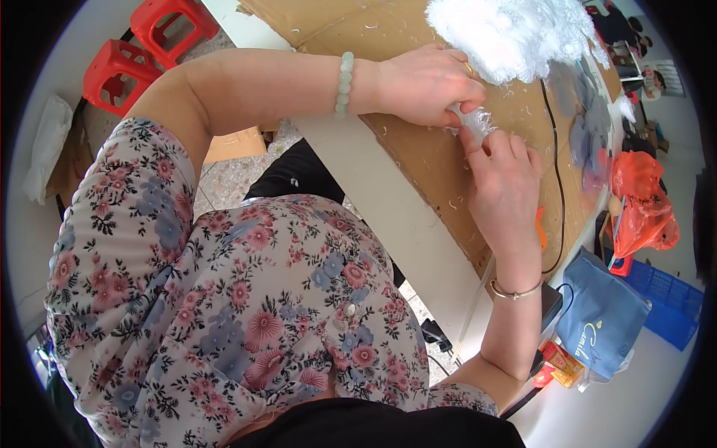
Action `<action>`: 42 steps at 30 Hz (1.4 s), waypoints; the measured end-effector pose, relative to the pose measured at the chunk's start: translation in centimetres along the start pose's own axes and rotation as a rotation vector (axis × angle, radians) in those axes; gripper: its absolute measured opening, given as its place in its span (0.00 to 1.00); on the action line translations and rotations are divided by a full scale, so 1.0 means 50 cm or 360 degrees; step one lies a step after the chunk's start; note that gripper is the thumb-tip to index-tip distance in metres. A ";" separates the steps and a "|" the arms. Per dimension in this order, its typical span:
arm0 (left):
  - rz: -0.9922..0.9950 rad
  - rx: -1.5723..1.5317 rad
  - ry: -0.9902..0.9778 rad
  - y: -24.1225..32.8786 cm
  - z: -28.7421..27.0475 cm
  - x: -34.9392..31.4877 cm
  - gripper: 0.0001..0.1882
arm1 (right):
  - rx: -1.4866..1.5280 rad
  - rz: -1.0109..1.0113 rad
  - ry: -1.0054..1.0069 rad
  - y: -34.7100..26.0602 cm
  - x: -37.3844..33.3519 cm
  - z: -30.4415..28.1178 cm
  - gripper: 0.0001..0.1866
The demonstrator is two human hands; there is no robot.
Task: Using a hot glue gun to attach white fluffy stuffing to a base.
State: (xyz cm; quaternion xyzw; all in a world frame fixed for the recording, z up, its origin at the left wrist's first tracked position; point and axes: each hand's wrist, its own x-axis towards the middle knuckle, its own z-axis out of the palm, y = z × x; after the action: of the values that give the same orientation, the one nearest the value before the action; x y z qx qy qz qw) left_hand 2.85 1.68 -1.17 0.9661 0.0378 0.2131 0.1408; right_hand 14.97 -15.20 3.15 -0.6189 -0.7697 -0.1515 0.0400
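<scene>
White piece [476, 120] is pinched between curled left hand [427, 85] and right hand [507, 181].

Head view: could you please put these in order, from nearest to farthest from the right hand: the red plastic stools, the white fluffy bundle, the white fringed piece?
1. White fringed piece: at the fingertips of the right hand.
2. White fluffy bundle: beyond the hand, at the top.
3. Red plastic stools: far off, upper left.
</scene>
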 end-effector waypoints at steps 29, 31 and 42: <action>0.0630 0.0236 -0.0099 0.022 -0.055 -0.087 0.28 | 0.0087 0.0054 -0.0014 0.012 -0.012 -0.006 0.24; 0.0626 0.0164 -0.0070 0.022 -0.058 -0.084 0.26 | 0.0112 0.0023 -0.0026 0.001 -0.004 -0.024 0.24; 0.0141 -0.0325 0.0300 -0.033 -0.086 -0.058 0.10 | 0.0209 0.0000 -0.0024 0.019 0.009 0.005 0.24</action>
State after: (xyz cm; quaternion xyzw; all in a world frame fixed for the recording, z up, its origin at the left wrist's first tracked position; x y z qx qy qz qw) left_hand -1.61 3.97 0.93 0.9232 -0.0136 0.3117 0.2245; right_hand 15.81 -14.54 3.20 -0.6160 -0.7783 -0.0959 0.0746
